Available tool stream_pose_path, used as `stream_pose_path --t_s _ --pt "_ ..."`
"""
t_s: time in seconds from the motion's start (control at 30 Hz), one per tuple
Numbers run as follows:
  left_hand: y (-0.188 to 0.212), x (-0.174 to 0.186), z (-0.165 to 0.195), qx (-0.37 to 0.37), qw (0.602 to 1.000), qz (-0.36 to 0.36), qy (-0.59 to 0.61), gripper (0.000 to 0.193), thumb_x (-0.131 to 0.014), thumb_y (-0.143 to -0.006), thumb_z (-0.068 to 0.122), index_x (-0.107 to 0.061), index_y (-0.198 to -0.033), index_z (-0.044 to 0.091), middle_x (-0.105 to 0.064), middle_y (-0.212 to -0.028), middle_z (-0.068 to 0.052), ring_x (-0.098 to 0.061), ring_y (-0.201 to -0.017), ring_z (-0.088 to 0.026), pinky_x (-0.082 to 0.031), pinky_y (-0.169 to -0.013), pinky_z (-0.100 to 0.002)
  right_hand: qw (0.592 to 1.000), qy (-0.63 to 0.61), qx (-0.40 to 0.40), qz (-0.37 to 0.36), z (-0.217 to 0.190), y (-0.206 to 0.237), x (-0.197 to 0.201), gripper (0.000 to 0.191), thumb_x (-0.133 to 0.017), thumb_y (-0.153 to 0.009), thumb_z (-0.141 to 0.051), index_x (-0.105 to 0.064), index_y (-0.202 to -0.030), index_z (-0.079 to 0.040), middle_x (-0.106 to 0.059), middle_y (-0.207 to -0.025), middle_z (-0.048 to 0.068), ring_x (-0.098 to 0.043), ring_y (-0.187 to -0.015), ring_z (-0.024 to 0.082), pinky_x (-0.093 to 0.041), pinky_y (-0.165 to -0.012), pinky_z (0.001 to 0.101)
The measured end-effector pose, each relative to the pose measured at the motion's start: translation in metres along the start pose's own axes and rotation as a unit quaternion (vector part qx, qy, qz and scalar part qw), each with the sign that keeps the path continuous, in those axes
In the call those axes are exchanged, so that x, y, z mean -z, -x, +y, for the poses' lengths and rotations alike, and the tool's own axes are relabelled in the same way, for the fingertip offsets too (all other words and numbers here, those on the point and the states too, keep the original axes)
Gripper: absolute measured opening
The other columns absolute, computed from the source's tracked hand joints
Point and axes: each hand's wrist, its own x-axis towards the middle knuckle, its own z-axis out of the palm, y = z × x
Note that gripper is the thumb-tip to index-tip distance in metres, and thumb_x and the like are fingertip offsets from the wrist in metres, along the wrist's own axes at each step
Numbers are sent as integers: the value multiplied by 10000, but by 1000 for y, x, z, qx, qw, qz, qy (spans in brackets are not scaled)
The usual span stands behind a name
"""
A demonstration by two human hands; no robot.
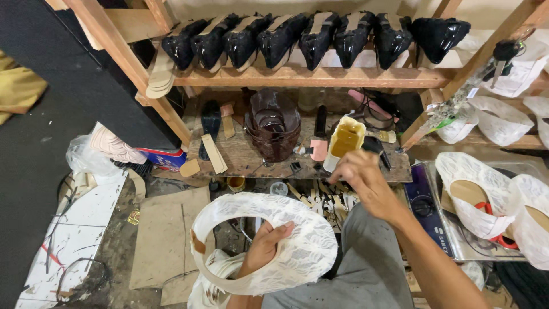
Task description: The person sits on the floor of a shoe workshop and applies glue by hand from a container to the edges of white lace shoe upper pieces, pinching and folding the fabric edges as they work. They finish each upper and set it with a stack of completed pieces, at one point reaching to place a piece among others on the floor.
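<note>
My left hand (pixel 264 247) holds a white lace shoe upper (pixel 269 229), a curved band with a beige lining, low in the middle of the head view above my lap. My right hand (pixel 360 174) reaches forward to the low wooden bench (pixel 240 157), fingers pinched at a thin dark-handled tool that dips toward the white container of yellow glue (pixel 345 140). Whether the fingers fully grip the tool is hard to see.
A dark brown pile of shoe parts (pixel 273 123) sits mid-bench. Glossy black shoes (pixel 311 37) line the upper wooden shelf. Lace-covered shoes (pixel 486 197) lie at the right. Cardboard sheets (pixel 166 240) and white boards (pixel 68 240) cover the floor at the left.
</note>
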Motion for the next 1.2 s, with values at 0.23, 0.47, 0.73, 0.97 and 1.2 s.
stream_pose_path --t_s 0.23,0.47,0.73,0.97,1.2 --pt "0 -46 -6 49 999 14 -13 302 -646 -942 60 -611 -1228 -30 -720 -1073 -97 -692 -941 -148 -555 -834 -302 950 -307 5 -47 -35 38 -13 1095 -151 -978 -824 -756 -1140 74 -510 -1048 108 -500 -1074 251 -351 -1065 407" --pt "4 -53 -17 61 998 25 -9 334 -627 -955 86 -570 -1256 -47 -709 -1118 -121 -688 -980 -135 -556 -870 -290 963 -263 6 -64 -36 39 -12 1136 -90 -949 -850 -765 -1155 40 -501 -1040 98 -514 -1072 259 -383 -1057 426" --pt "13 -48 8 15 1000 21 11 234 -627 -984 90 -630 -1162 -62 -729 -993 -107 -705 -846 -152 -567 -745 -300 971 -236 24 -23 -27 52 -11 1139 -90 -963 -839 -813 -1110 29 -495 -986 102 -491 -1016 254 -419 -988 425" --pt "10 -58 2 28 999 13 26 247 -622 -958 84 -642 -1160 -55 -737 -998 -111 -719 -848 -157 -581 -752 -305 989 -137 56 -3 -33 52 -9 1094 -40 -989 -780 -802 -1122 -6 -560 -952 89 -513 -1002 246 -324 -1026 419" --pt "15 -53 13 -65 997 -5 51 251 -601 -993 90 -625 -1178 -78 -731 -1036 -148 -733 -871 -193 -595 -765 -341 988 -143 58 8 -31 55 -8 1058 -36 -1014 -755 -821 -1108 -52 -590 -947 85 -513 -1004 250 -319 -1051 411"
